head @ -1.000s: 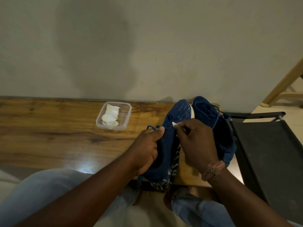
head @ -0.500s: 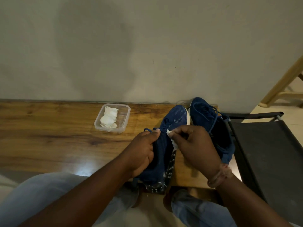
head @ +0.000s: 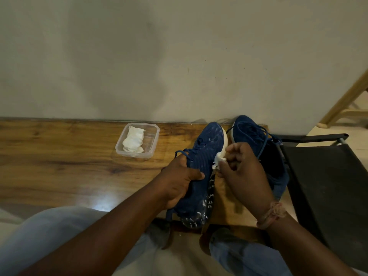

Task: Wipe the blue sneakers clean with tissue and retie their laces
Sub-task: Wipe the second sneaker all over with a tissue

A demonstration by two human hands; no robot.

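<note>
Desk: glossy brown wooden desk [head: 59, 166] set against a pale wall, carrying both shoes.
Held shoe: blue knit sneaker with white sole [head: 207, 148], tipped on its side, long axis running from toe near the wall to heel at the desk's near edge.
Second shoe: matching blue sneaker [head: 249, 132] just right of it, laces loose, untouched.
Container: clear plastic tub [head: 153, 140] left of the shoes, spare white tissue inside.
Left hand [head: 179, 182]: fingers curled around the held shoe's upper, steadying it.
Right hand [head: 239, 166]: pinching a small white tissue wad [head: 218, 156] against the sole edge.
Key relation: sole faces right, so the right hand is nearer; wiping likely runs along the long axis.
</note>
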